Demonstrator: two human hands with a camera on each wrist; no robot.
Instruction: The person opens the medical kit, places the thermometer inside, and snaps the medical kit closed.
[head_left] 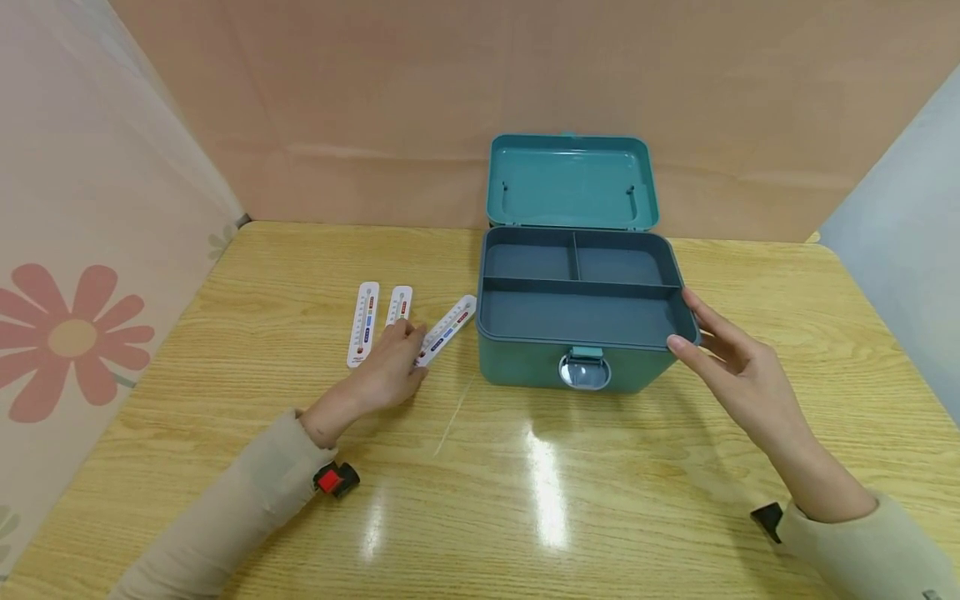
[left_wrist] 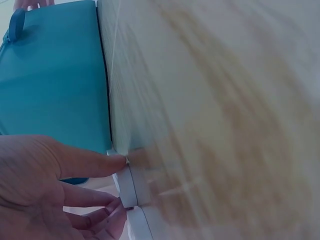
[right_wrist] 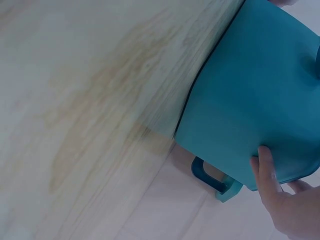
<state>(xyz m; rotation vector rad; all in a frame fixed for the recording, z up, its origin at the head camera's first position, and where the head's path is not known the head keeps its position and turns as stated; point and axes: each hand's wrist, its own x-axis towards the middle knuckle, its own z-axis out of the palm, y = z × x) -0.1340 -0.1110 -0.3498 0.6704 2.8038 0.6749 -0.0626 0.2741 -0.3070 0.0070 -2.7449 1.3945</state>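
My left hand (head_left: pixel 387 367) pinches the lower end of a slanted white thermometer (head_left: pixel 450 327), beside the box's left wall; the left wrist view shows the thumb at the edge of a white strip (left_wrist: pixel 127 187). Just left of it lie two more white thermometers, one at the far left (head_left: pixel 364 321) and a middle one (head_left: pixel 401 302) partly hidden by my fingers. An open teal storage box (head_left: pixel 517 367) holds a dark grey divided tray (head_left: pixel 585 317). At its front right corner, my right hand (head_left: pixel 738 375) holds the rim, with fingers against the teal wall (right_wrist: pixel 230 125).
The teal lid (head_left: pixel 573 187) stands raised at the back, near the peach backdrop (head_left: pixel 360 100). A clear latch (head_left: pixel 585 369) hangs on the box's front. Wood-grain tabletop (head_left: pixel 465 517) spreads in front. A flower-printed curtain (head_left: pixel 71 333) borders the left side.
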